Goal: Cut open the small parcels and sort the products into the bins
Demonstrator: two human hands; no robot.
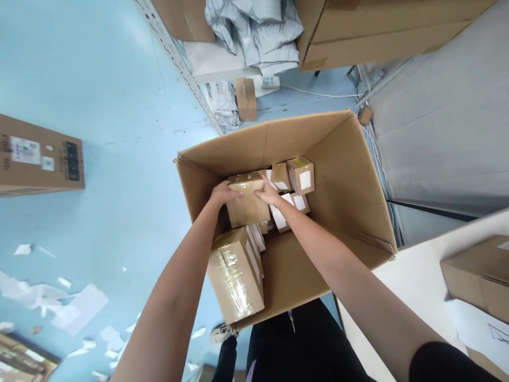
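Both hands reach down into a big open carton (pixel 342 159). Between them is a taped cardboard box (pixel 248 204); my left hand (pixel 225 193) grips its left side and my right hand (pixel 269 193) its right side, thumbs lying on the near face. Right of that box are several smaller boxes with white labels, among them a labelled box (pixel 301 175) at the back. Closer to me, a larger box (pixel 234 276) with shiny clear tape leans against the carton's left front. Whether the gripped box rests on others underneath is hidden.
Behind the carton, a metal rack (pixel 178 61) holds grey plastic mailers (pixel 258 32) and boxes. A labelled carton (pixel 40 156) stands left on the blue floor, with paper scraps (pixel 79 307) nearer. To the right are a grey wall (pixel 449 116) and a white surface with a box (pixel 481 270).
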